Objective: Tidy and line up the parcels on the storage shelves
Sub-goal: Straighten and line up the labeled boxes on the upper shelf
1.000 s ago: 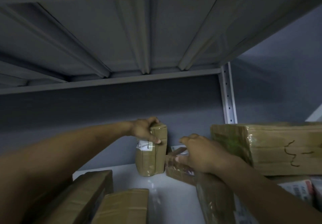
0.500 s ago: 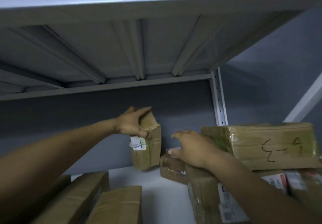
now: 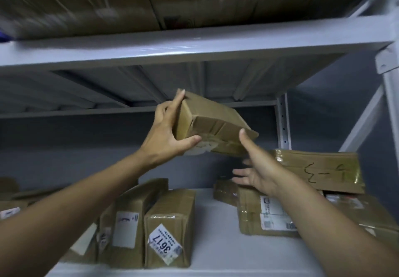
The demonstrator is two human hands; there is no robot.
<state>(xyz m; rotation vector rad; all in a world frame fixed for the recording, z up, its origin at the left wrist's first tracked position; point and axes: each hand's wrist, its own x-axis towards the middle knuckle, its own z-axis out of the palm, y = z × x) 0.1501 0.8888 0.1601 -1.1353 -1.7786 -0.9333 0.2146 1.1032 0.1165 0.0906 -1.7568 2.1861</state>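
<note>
My left hand (image 3: 166, 132) grips a small brown taped parcel (image 3: 213, 121) in the air, tilted, well above the white shelf board (image 3: 216, 240). Its thumb lies under the parcel and its fingers run up the left end. My right hand (image 3: 257, 168) is spread open just below and to the right of the parcel, thumb touching its lower right corner. A row of brown parcels (image 3: 170, 227) stands at the left front, one labelled 3617. A stack of parcels (image 3: 267, 214) sits at the right, topped by a wrapped one with handwriting (image 3: 319, 168).
A small parcel (image 3: 224, 190) lies at the back behind the right stack. The shelf above (image 3: 194, 45) carries large blurred cartons. A grey perforated upright (image 3: 282, 121) and a diagonal brace (image 3: 362, 117) stand at the right. Bare shelf board shows between the two groups.
My left hand has lifted the small parcel off the shelf and tipped it over toward the right. My right hand left the right stack and rose under the parcel. The view pulled back.
</note>
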